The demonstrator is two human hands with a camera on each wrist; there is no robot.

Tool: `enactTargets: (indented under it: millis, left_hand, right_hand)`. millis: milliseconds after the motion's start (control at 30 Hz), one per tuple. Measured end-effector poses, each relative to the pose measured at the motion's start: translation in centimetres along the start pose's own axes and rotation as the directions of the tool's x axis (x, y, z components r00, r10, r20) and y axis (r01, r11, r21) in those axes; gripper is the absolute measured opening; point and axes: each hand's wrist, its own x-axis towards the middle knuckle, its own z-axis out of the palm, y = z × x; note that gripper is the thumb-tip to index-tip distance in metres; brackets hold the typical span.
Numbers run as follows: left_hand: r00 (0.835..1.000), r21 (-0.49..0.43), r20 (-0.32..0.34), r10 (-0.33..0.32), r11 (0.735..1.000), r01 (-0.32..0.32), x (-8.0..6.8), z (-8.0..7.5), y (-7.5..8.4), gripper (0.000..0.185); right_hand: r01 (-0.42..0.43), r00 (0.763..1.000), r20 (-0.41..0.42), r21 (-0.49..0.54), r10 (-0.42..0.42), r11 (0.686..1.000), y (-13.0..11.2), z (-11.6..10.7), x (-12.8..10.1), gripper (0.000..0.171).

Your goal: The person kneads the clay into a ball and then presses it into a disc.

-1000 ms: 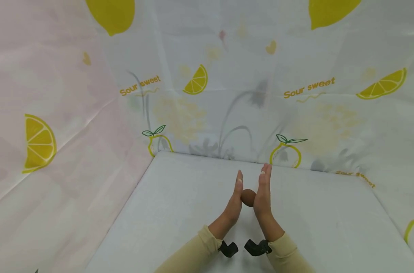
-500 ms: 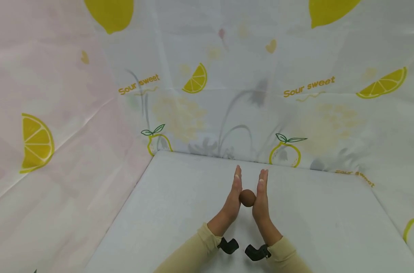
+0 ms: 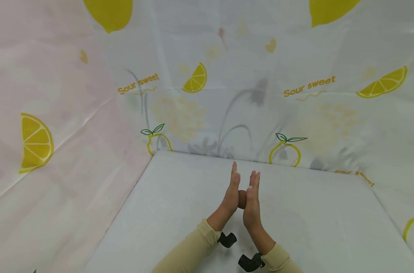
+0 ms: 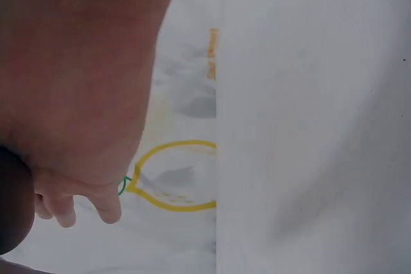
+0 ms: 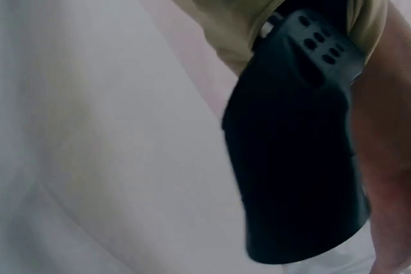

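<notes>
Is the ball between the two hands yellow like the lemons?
No, the ball between the left hand and the right hand is brown, while the printed lemons are yellow.

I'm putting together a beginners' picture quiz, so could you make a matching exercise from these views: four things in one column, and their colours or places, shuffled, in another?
Things:
1. ball
2. tabletop
3. left sleeve
4. right wrist camera

Colours or places:
A. white
B. black
C. between left hand and right hand
D. beige

Right pairs: 1-C, 2-A, 3-D, 4-B
</notes>
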Motion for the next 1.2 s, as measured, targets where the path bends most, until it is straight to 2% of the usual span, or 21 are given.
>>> enactTargets:
  millis: [333, 533, 833, 1033, 1200]
  left_hand:
    - [1.000, 0.005, 0.005, 0.000, 1.000, 0.000, -0.3, 0.0, -0.3, 0.071]
    - [0.999, -0.014, 0.036, 0.000, 1.000, 0.000, -0.7, 0.3, -0.6, 0.075]
    - [0.995, -0.010, 0.097, 0.011, 1.000, -0.010, -1.3, 0.6, -0.9, 0.074]
    - [0.992, -0.003, 0.113, 0.053, 0.999, -0.053, -1.3, 0.5, -0.4, 0.073]
    - [0.992, -0.008, 0.102, 0.069, 0.998, -0.069, -1.0, 0.1, 0.2, 0.074]
  right_hand:
    - [-0.022, 1.000, 0.013, 0.038, 0.021, 0.999, -2.4, -0.4, 1.5, 0.064]
    - [-0.051, 0.999, 0.011, 0.046, 0.050, 0.998, -2.9, -1.0, 2.8, 0.066]
    - [-0.141, 0.990, 0.009, 0.038, 0.141, 0.989, -1.4, -2.4, 4.3, 0.065]
    - [-0.157, 0.988, -0.006, 0.024, 0.157, 0.987, -0.1, -2.6, 4.0, 0.065]
    - [-0.147, 0.989, 0.000, -0.007, 0.147, 0.989, 0.7, -2.1, 2.9, 0.062]
